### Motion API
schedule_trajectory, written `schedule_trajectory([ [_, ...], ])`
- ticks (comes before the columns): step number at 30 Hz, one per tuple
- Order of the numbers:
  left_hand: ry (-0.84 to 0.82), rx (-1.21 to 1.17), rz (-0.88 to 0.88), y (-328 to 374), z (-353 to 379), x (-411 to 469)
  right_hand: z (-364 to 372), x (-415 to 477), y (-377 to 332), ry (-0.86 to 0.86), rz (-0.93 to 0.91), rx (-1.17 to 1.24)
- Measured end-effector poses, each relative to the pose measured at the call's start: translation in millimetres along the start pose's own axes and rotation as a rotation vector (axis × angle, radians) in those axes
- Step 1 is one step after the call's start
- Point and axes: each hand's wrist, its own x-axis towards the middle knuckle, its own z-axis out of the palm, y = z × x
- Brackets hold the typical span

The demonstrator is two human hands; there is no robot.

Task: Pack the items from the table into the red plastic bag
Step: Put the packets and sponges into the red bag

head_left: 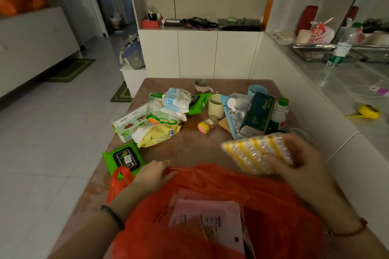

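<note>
My right hand (303, 160) fingers pinch a yellow-striped pack (255, 153) above the open red plastic bag (273, 206). My left hand (152, 176) fingers press together on the bag's rim. Pink packets (210, 214) lie inside; wet wipes (124, 159) lie on the table (189, 143).

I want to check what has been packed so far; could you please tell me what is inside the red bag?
Inside the red plastic bag lies a pink packet with printed text over a brownish packet. The bag's folds hide whatever lies deeper.
</note>
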Motion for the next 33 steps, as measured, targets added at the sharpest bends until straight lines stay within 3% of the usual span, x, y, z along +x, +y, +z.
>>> schedule_trajectory([
  [2,0.03,-0.019,-0.007,2.8,-1.6,-1.3,33.8,-7.6,-0.6,-0.364,0.016,-0.085],
  [4,0.061,-0.056,-0.007,3.4,-3.2,-3.4,70.9,-11.1,20.4,-0.655,-0.048,-0.419],
  [8,0.06,-0.076,-0.029,-2.6,-4.6,-11.6,113.0,-5.0,68.1,-0.948,-0.025,-0.919],
  [11,0.024,-0.074,-0.063,-14.5,-1.3,-19.5,125.3,19.5,60.1,-0.825,-0.059,-0.82],
  [14,0.0,-0.084,-0.1,-25.8,3.3,-26.1,160.5,56.0,23.1,-0.502,0.01,-0.309],
  [16,-0.004,-0.094,-0.111,-29.7,6.5,-27.7,199.0,80.2,7.6,-0.508,0.149,-0.109],
  [21,-0.048,-0.067,-0.169,-35.2,7.2,-29.2,310.2,112.1,13.5,-0.808,0.268,-0.353],
  [27,-0.108,-0.036,-0.171,-48.2,10.6,-33.9,387.7,107.0,40.6,-0.949,0.459,-0.622],
  [30,0.073,-0.022,-0.068,-62.4,19.7,-34.9,397.5,100.0,48.9,-0.894,0.403,-0.72],
  [33,-0.105,-0.024,-0.163,-63.7,21.8,-39.1,386.9,115.4,48.9,-0.893,0.291,-0.628],
])
